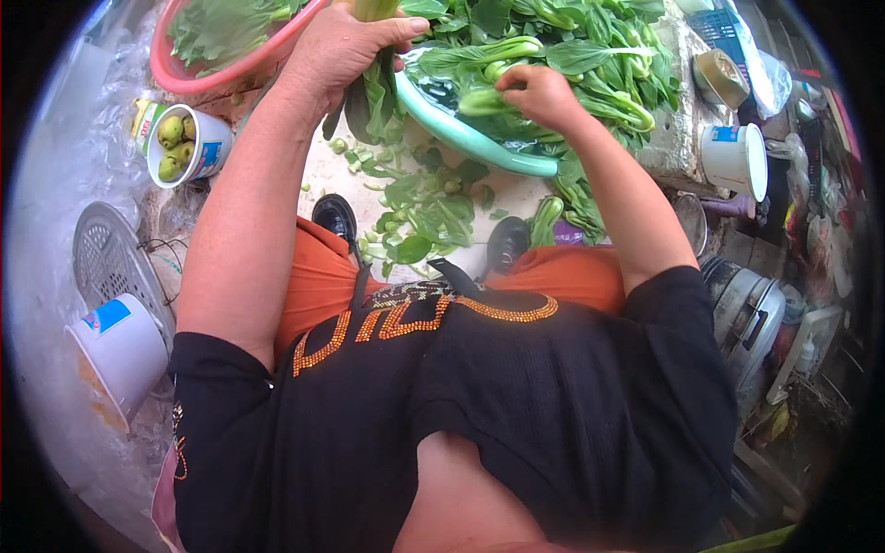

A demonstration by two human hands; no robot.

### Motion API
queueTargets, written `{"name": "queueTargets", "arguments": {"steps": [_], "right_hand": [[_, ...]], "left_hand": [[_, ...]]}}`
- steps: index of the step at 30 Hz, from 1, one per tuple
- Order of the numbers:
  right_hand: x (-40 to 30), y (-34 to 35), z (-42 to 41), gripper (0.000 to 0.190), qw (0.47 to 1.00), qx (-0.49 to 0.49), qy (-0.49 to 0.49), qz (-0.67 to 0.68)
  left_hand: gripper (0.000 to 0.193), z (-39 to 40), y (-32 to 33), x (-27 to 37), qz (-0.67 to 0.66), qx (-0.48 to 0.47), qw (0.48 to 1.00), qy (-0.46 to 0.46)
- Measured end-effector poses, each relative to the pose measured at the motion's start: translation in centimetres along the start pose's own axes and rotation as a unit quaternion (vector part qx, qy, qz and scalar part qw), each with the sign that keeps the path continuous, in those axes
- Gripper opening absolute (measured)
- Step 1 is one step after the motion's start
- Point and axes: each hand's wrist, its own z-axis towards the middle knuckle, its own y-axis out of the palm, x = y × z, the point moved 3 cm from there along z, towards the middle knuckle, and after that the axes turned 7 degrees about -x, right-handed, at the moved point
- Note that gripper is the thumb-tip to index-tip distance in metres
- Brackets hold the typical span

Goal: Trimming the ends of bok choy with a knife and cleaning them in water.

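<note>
My left hand [346, 48] is closed around a bunch of bok choy [377, 104], its dark leaves hanging down and its pale stalks rising past the top of the picture. In my right hand [539, 97] the fingertips pinch a blurred head of bok choy [480, 102] over the water. Below that hand curves the rim of a turquoise basin [477, 142]. Many heads of bok choy [601, 55] heap up in and over its far right side. Loose trimmed leaves [429, 214] lie on the pale floor between my shoes.
A pink basin [200, 86] of leafy greens stands at upper left. Near it, a white tub [212, 152] holds several greenish pears. Another white tub [117, 359] lies tilted at left. On the right are a rough block [674, 145], a white bucket [726, 155] and metal pots [747, 311].
</note>
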Motion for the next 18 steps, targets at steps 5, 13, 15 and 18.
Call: {"name": "queueTargets", "arguments": {"steps": [5, 13, 15, 18], "right_hand": [[-3.8, -3.2, -3.4, 0.019, 0.897, 0.020, 0.031, 0.441], [-11.1, -2.5, -5.7, 0.024, 0.672, 0.020, -0.071, 0.737], [-12.2, -1.3, -5.7, 0.023, 0.662, 0.002, -0.066, 0.747], [-13.1, -0.6, -6.3, 0.023, 0.688, 0.000, -0.061, 0.723]], "left_hand": [[0.038, 0.7, -1.2, -1.2, -0.013, 0.021, 0.999, 0.046], [0.043, -1.0, 3.3, -1.7, -0.163, -0.116, 0.978, 0.052], [0.042, -1.9, 4.3, -1.2, -0.217, -0.124, 0.966, 0.071], [0.030, -2.5, 4.6, -0.9, -0.307, -0.153, 0.939, 0.031]]}}
